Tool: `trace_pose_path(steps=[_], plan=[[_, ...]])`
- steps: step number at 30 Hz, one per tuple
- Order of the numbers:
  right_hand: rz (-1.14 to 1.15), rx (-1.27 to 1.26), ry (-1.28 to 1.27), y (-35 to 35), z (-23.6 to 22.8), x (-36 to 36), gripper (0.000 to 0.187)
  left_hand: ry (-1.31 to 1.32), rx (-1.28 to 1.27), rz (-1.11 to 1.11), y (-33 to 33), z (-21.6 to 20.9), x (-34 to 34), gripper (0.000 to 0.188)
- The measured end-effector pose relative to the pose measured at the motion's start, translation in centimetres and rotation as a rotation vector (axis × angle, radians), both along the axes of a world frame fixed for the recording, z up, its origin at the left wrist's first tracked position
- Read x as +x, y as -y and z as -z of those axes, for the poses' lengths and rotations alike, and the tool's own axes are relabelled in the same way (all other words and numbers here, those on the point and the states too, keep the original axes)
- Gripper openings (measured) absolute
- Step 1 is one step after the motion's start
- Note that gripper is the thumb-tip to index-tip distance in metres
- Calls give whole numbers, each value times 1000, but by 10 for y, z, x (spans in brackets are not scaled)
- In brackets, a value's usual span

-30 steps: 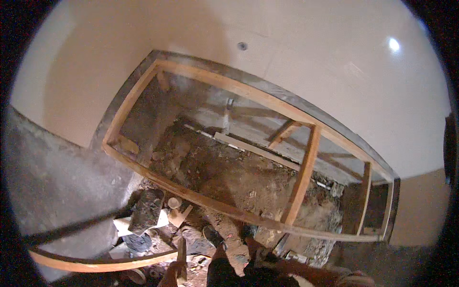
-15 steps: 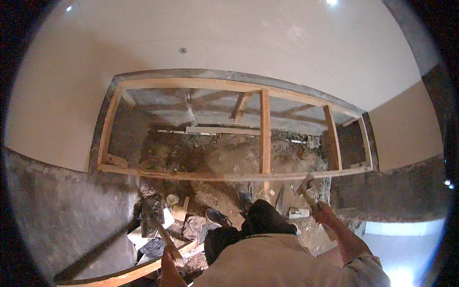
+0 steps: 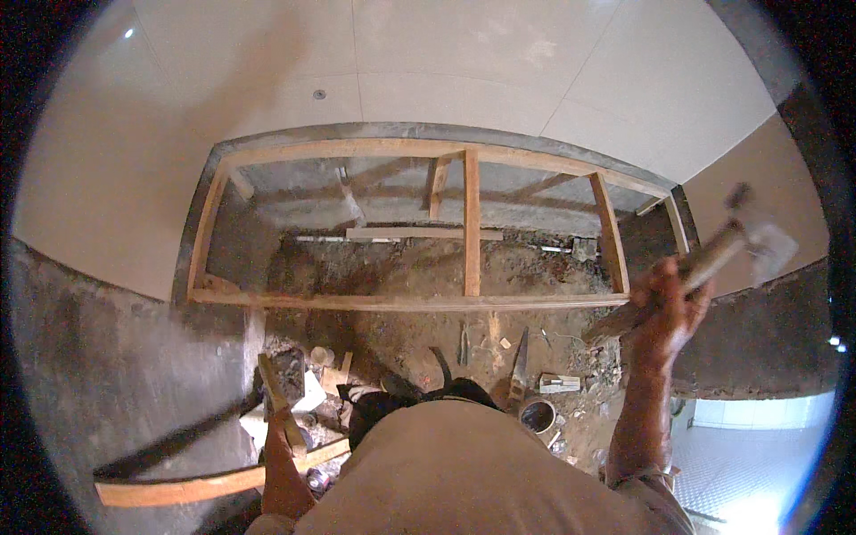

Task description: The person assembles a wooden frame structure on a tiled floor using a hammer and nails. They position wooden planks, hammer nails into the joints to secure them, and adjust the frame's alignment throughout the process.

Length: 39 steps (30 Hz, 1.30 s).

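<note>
At the right, raised, my right hand (image 3: 662,303) is closed round the wooden handle of an adze-like tool (image 3: 713,254). Its broad head, smeared by motion, points up and away to the right. Low on the left, my left hand (image 3: 283,428) grips a short, narrow piece of wood (image 3: 270,382) that sticks up past the fingers; its lower end lies along the hand. In front of me spans a long rectangular timber frame (image 3: 401,304) with crosspieces. Neither hand touches it.
On the rubble-strewn ground lie a handsaw (image 3: 520,357) and a small pale block (image 3: 559,383). Near my right side stands a dark round container (image 3: 538,415). A timber length (image 3: 178,490) crosses the lower left, beside a grey wall (image 3: 116,383). Bright tiled floor (image 3: 749,455) shows lower right.
My right hand has swung up and to the right with the tool. My left hand has shifted left and slightly up, still gripping the wood. My body and the view have moved.
</note>
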State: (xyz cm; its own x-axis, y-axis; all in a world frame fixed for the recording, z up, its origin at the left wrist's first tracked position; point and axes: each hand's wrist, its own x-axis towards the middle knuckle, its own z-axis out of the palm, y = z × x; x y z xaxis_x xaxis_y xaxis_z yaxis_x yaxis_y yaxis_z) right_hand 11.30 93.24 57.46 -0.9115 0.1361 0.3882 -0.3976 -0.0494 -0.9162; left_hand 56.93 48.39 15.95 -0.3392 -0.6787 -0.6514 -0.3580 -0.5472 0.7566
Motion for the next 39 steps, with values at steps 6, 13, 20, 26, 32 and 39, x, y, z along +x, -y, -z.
trace_pose_path(steps=[6,13,20,26,32,39], plan=[[-633,-276,-285,-60,-89,32,16,109,90,-75,-83,16,52,52],[-918,-256,-501,-122,-103,47,16,196,137,-153,-158,13,101,51],[-935,-259,-557,-125,-97,45,18,151,111,-241,-162,12,105,50],[-848,-265,-583,-65,-67,45,21,-91,20,-401,-112,31,70,50],[-519,-71,-675,-37,-76,11,25,-35,-60,-508,-44,7,-78,49],[179,536,-491,-50,-92,-87,29,114,-397,-596,78,23,-122,63]])
